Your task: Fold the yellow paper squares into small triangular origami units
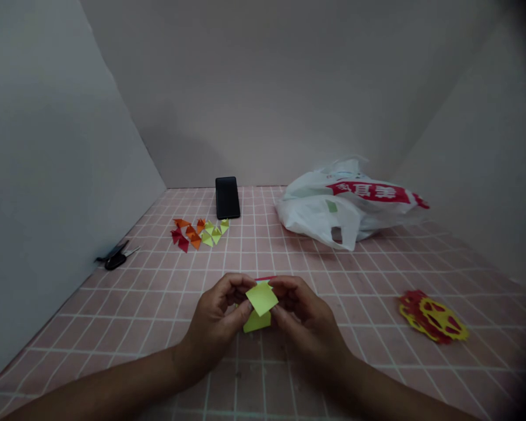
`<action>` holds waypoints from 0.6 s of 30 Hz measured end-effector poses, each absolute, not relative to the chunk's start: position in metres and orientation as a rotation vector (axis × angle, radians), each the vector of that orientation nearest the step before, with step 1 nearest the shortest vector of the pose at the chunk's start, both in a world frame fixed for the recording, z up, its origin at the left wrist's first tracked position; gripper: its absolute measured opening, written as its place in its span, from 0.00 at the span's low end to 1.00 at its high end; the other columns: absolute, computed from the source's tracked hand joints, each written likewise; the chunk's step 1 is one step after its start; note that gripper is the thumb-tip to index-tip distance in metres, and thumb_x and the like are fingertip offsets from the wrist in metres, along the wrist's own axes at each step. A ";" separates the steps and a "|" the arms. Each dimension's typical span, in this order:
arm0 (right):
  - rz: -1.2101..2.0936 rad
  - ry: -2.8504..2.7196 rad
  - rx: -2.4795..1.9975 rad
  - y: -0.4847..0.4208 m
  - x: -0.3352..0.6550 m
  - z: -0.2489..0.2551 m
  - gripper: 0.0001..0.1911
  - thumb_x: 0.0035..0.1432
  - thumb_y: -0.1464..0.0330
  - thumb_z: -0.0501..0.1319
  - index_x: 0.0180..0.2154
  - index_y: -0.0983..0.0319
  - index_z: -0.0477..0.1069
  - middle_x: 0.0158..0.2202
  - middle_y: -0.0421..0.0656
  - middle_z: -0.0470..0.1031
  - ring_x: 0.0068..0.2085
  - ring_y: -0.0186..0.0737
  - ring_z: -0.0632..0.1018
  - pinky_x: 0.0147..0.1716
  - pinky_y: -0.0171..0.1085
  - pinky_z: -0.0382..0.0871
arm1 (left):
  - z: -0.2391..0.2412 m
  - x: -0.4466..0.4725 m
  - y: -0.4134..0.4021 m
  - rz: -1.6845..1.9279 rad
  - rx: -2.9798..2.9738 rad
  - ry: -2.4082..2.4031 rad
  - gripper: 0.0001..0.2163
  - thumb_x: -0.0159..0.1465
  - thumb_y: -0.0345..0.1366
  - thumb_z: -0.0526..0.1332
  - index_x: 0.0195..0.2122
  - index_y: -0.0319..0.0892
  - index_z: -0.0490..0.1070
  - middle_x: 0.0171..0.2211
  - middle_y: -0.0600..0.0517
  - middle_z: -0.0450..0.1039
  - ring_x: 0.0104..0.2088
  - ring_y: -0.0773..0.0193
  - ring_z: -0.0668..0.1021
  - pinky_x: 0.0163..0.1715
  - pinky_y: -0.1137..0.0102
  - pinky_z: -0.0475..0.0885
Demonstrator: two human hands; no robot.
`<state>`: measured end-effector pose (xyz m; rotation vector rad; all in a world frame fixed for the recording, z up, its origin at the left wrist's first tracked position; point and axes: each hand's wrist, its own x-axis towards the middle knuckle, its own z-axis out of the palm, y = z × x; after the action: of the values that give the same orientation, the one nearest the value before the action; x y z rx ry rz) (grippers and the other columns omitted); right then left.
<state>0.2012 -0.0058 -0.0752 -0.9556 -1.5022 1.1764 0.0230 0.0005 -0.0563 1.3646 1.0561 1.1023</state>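
Between my two hands, just above the tabletop, a small yellow square of paper (261, 299) is turned with one corner toward me. My left hand (221, 316) pinches its left corner between thumb and fingers. At the right corner my right hand (305, 318) grips it the same way. Below and behind it lies another yellow paper (257, 321), partly covered. A strip of red and white shows behind the square at the fingertips; what it belongs to is hidden.
Several small folded paper pieces (195, 238) in red, orange and yellow lie at the back left, near a black phone (227, 197). Keys (117, 257) rest by the left wall. A white plastic bag (315, 213) sits back right. Red and yellow gear-shaped cutouts (442, 318) lie right.
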 end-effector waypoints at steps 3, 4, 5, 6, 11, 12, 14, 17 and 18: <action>1.143 -1.516 -0.949 -0.005 0.201 -0.073 0.13 0.61 0.73 0.58 0.46 0.54 0.69 0.41 0.42 0.74 0.39 0.38 0.76 0.35 0.35 0.71 | -0.059 0.022 0.001 1.105 1.367 1.051 0.07 0.60 0.32 0.63 0.40 0.44 0.71 0.37 0.52 0.73 0.37 0.64 0.76 0.37 0.72 0.71; 1.134 -1.523 -0.949 -0.005 0.201 -0.072 0.12 0.61 0.73 0.58 0.46 0.54 0.69 0.41 0.42 0.74 0.39 0.38 0.76 0.35 0.35 0.71 | -0.060 0.022 0.000 1.106 1.373 1.053 0.06 0.61 0.32 0.63 0.40 0.44 0.71 0.37 0.52 0.73 0.36 0.65 0.75 0.37 0.72 0.71; 1.126 -1.532 -0.951 -0.005 0.201 -0.072 0.13 0.61 0.73 0.58 0.46 0.54 0.69 0.41 0.42 0.74 0.38 0.38 0.76 0.35 0.35 0.71 | -0.060 0.021 0.000 1.108 1.380 1.057 0.06 0.61 0.32 0.63 0.39 0.44 0.71 0.36 0.52 0.73 0.36 0.65 0.75 0.37 0.72 0.71; 1.115 -1.545 -0.955 -0.005 0.201 -0.072 0.13 0.60 0.73 0.58 0.46 0.55 0.69 0.41 0.42 0.73 0.38 0.38 0.76 0.34 0.35 0.71 | -0.061 0.021 0.000 1.107 1.390 1.062 0.05 0.61 0.32 0.63 0.39 0.44 0.71 0.36 0.52 0.72 0.36 0.65 0.75 0.37 0.72 0.71; 1.053 -1.572 -0.982 -0.006 0.202 -0.073 0.11 0.60 0.72 0.58 0.45 0.56 0.69 0.40 0.43 0.73 0.37 0.39 0.76 0.33 0.35 0.70 | -0.060 0.020 0.001 1.084 1.399 1.079 0.04 0.61 0.32 0.63 0.37 0.44 0.70 0.34 0.53 0.71 0.35 0.64 0.74 0.36 0.72 0.70; 1.049 -1.570 -0.975 -0.006 0.202 -0.073 0.10 0.61 0.72 0.58 0.44 0.56 0.69 0.40 0.43 0.73 0.36 0.39 0.76 0.33 0.35 0.70 | -0.061 0.020 0.001 1.082 1.401 1.075 0.04 0.61 0.32 0.62 0.37 0.44 0.70 0.34 0.53 0.71 0.35 0.65 0.74 0.36 0.72 0.70; 1.049 -1.572 -0.956 -0.007 0.203 -0.072 0.09 0.61 0.71 0.58 0.43 0.56 0.69 0.39 0.42 0.72 0.35 0.38 0.75 0.33 0.35 0.70 | -0.061 0.021 0.002 1.083 1.406 1.060 0.04 0.61 0.32 0.62 0.38 0.45 0.70 0.35 0.53 0.71 0.35 0.65 0.74 0.36 0.73 0.70; 1.061 -1.574 -0.953 -0.007 0.202 -0.071 0.08 0.61 0.72 0.58 0.42 0.55 0.68 0.37 0.41 0.72 0.34 0.37 0.75 0.32 0.35 0.69 | -0.061 0.021 0.002 1.095 1.399 1.048 0.05 0.62 0.32 0.62 0.38 0.44 0.70 0.35 0.53 0.71 0.35 0.65 0.73 0.36 0.73 0.70; 1.065 -1.571 -0.962 -0.007 0.202 -0.071 0.08 0.62 0.72 0.58 0.42 0.55 0.68 0.37 0.41 0.72 0.35 0.37 0.75 0.32 0.35 0.69 | -0.061 0.022 0.002 1.100 1.393 1.045 0.05 0.61 0.32 0.63 0.38 0.44 0.70 0.35 0.53 0.71 0.35 0.65 0.73 0.36 0.73 0.70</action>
<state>0.2021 -0.0071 -0.0709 -0.9617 -1.5706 1.0650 0.0215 0.0018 -0.0611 1.3929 1.0452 1.0999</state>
